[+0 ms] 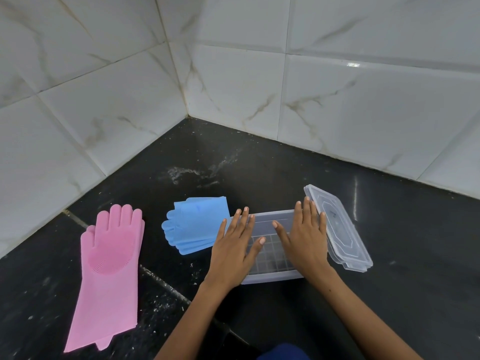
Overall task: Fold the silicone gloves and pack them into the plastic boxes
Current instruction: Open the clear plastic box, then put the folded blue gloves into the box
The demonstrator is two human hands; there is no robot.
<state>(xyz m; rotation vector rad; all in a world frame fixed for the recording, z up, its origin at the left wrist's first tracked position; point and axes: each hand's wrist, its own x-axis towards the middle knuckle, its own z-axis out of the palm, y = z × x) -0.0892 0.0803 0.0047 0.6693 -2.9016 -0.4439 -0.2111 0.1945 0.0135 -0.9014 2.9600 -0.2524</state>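
Resting flat and released on the open plastic box [270,245], left hand [233,253] sits nearest the folded blue gloves [196,224], just beside at ten o'clock; right hand [305,237] farther.

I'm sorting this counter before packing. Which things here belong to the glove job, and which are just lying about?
For the job:
pink glove, flat
blue gloves, folded
plastic box, open, under both hands: left hand, right hand
lid, beside the box

Lying about:
white specks on the dark counter
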